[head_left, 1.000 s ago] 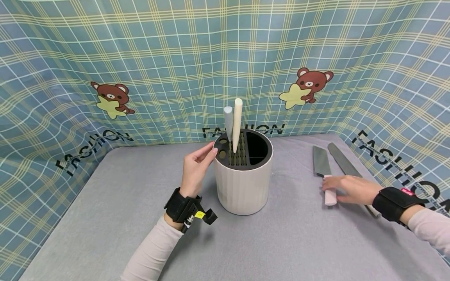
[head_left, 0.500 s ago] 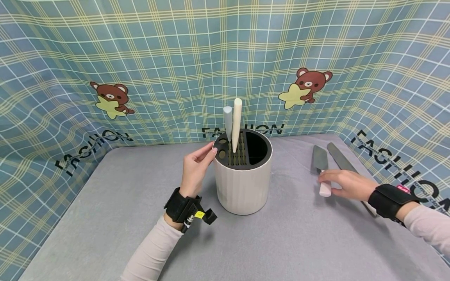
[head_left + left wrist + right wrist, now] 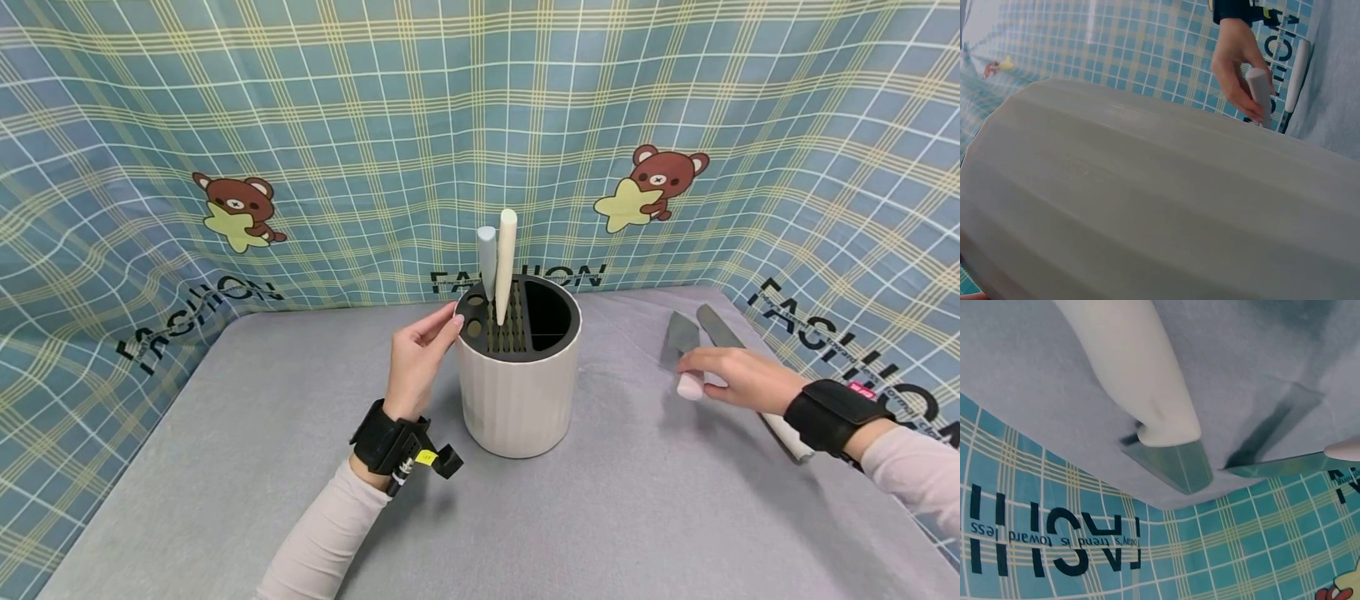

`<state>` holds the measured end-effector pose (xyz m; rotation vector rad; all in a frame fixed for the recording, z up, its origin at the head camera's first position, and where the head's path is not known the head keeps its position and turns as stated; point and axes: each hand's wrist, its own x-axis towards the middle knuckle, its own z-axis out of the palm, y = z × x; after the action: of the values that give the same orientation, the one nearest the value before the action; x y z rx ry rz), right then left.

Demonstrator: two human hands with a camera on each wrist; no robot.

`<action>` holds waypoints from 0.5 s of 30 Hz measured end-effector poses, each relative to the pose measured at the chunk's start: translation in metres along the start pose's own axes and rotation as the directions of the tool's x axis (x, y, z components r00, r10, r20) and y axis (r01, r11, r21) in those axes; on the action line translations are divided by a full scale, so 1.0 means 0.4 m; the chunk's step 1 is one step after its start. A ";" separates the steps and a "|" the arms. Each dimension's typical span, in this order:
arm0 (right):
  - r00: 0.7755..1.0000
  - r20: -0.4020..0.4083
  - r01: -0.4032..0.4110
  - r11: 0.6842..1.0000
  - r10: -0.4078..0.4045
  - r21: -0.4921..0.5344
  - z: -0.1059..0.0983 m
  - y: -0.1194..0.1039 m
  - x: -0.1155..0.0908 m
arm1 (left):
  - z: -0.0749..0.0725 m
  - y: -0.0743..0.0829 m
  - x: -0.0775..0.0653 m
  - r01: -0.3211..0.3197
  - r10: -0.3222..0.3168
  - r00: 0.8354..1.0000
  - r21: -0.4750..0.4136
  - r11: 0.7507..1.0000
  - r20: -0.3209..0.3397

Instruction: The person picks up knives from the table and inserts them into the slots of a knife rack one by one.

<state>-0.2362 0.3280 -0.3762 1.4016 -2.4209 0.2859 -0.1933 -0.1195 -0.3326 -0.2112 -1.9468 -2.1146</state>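
Observation:
A white ribbed knife holder (image 3: 519,408) with a black slotted top stands upright on the table. My left hand (image 3: 417,367) holds its left rim, thumb at the edge of the black top. A blue-grey handle (image 3: 487,260) and a cream handle (image 3: 506,262) stick up from the slots. On the right, my right hand (image 3: 742,377) grips the pink handle (image 3: 691,387) of a broad-bladed kitchen knife, tilted with its blade (image 3: 680,335) pointing away and down. In the right wrist view this blade (image 3: 1282,465) casts a shadow on the cloth.
A second knife with a white handle (image 3: 1141,369) lies on the table beyond my right hand, its long blade (image 3: 718,327) pointing to the back. Grey cloth (image 3: 247,467) covers the table. A checked curtain (image 3: 360,150) stands behind and along both sides.
My right hand has gripped the broad knife and raised its handle end, tilting it and shifting it slightly left and back. The left hand and the knife holder have stayed in place.

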 end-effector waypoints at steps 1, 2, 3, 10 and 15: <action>1.000 0.003 -0.005 1.000 0.005 0.000 -0.004 0.000 0.003 | 0.000 0.000 0.000 0.001 -0.001 1.000 -0.001 1.000 0.000; 1.000 0.007 -0.013 1.000 0.013 -0.003 -0.008 0.000 0.007 | 0.000 0.000 0.000 0.002 -0.002 1.000 -0.001 1.000 0.000; 1.000 0.009 -0.022 1.000 0.022 -0.005 -0.013 0.000 0.011 | 0.000 -0.001 -0.001 0.002 -0.002 1.000 -0.002 1.000 0.000; 0.996 0.030 -0.088 0.996 0.089 -0.034 -0.042 -0.006 0.037 | -0.002 -0.005 0.000 -0.002 0.002 1.000 -0.008 1.000 0.004; 0.994 0.026 -0.106 0.993 0.107 -0.043 -0.056 -0.009 0.050 | -0.003 -0.007 -0.001 -0.006 0.006 1.000 -0.006 1.000 0.003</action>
<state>-0.2381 0.3176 -0.3479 1.2703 -2.5145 0.2414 -0.1937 -0.1204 -0.3354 -0.2218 -1.9392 -2.1183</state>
